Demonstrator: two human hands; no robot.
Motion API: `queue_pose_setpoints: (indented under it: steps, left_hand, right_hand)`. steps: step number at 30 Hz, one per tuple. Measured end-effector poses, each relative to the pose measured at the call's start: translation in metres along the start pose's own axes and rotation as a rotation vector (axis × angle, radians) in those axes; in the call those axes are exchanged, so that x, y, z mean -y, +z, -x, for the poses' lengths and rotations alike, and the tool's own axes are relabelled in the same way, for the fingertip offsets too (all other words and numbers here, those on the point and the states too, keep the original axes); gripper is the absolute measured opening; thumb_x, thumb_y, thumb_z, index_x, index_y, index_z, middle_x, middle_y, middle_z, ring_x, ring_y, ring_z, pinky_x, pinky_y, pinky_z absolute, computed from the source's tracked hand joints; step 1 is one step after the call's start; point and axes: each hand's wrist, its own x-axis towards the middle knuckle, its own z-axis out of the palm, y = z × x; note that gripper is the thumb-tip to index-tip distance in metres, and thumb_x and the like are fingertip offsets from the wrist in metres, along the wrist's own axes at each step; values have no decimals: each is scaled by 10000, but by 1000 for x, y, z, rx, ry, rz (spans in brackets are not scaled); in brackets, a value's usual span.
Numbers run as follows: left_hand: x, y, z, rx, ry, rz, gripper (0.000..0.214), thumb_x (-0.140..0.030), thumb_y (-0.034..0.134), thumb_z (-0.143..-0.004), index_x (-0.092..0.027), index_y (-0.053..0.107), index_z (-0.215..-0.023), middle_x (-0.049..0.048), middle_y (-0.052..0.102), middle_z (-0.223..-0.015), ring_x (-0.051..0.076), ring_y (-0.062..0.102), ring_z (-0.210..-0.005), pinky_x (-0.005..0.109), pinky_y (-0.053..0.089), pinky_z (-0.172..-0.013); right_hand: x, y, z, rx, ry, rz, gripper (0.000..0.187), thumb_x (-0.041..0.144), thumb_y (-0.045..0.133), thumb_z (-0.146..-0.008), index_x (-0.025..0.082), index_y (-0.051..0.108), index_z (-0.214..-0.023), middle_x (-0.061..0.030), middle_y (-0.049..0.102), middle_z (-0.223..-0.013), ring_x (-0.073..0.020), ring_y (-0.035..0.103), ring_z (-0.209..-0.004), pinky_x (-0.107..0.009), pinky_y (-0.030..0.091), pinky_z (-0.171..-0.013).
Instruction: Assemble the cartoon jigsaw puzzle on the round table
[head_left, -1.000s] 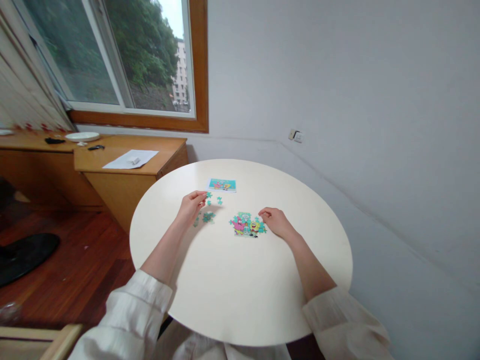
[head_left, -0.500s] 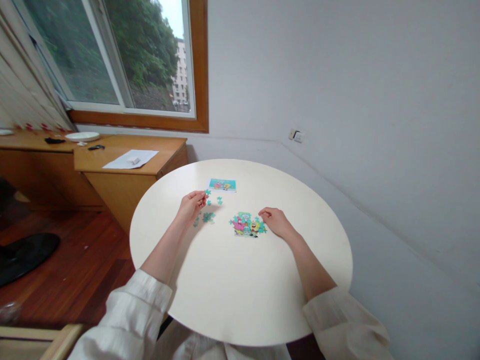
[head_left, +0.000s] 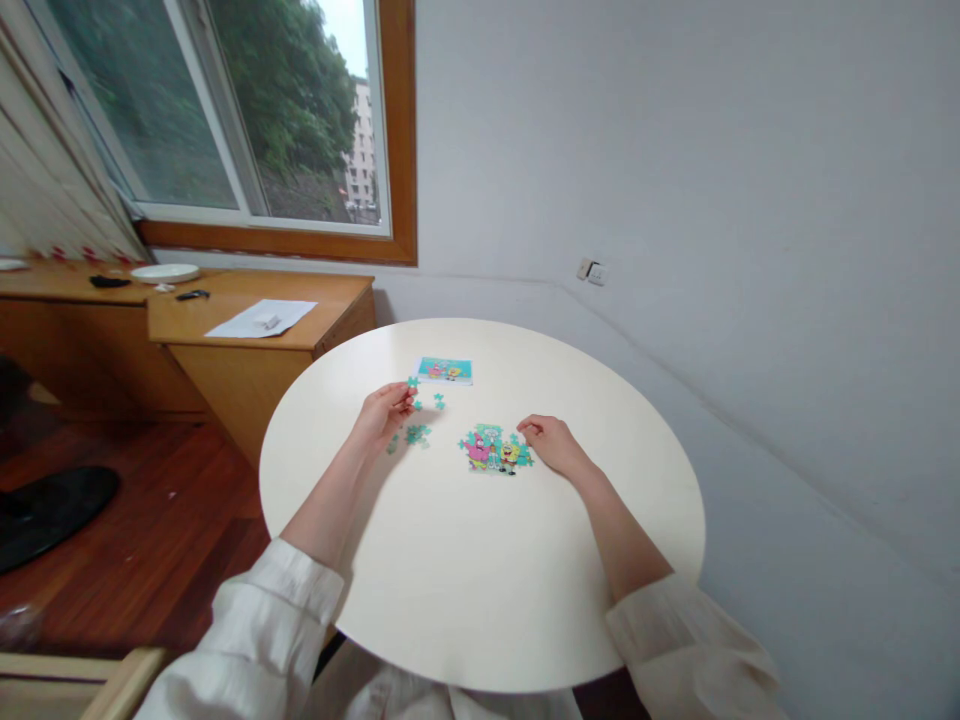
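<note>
My left hand is raised over the table's left half, thumb and fingers pinching a teal puzzle piece. Below and beside it lie several loose teal puzzle pieces, some partly hidden by the hand. A partly joined jigsaw puzzle with pink, teal and yellow cartoon figures lies flat at the middle. My right hand rests at the puzzle's right edge, fingers curled together; whether anything is between them is hidden. Behind the loose pieces lies a picture card with similar cartoon figures.
The round white table has a curved edge all round. A wooden cabinet stands to its left, bearing a paper sheet and a white plate. A wall runs behind and along the right.
The piece in my left hand has shifted very slightly up and left. My right hand and the joined puzzle have stayed where they were.
</note>
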Motion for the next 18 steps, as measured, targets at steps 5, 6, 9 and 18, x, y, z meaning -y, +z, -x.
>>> queue_pose_setpoints:
  steps: [5,6,9,18]
  left_hand:
    - [1,-2,-2,-30,-24,4,167,-134,718,-567,-123,602,-686,-11,580,-604,64,502,-526,212,425,-552]
    - [2,-3,-2,-33,-24,6,178,-132,722,-563,-125,600,-693,-16,573,-603,64,500,-528,212,420,-553]
    - [2,-4,-4,-36,-20,11,205,-138,736,-550,-130,596,-700,-29,558,-608,63,500,-542,213,412,-562]
    - [2,-5,-3,-74,-27,-1,195,-153,738,-545,-138,605,-687,7,624,-694,87,550,-624,222,420,-597]
  right_hand:
    - [0,-1,0,1,-1,8,288,176,411,-703,155,687,-784,-13,606,-612,-115,480,-540,-221,329,-526]
    - [1,-1,1,1,-6,9,286,178,414,-704,155,687,-785,-13,607,-613,-115,480,-541,-221,330,-528]
    - [2,-2,2,5,-4,13,289,181,413,-708,153,689,-790,-14,609,-614,-114,474,-535,-223,330,-529]
    - [3,-3,2,5,-4,2,284,183,418,-699,156,688,-783,-6,589,-583,-119,467,-536,-228,335,-532]
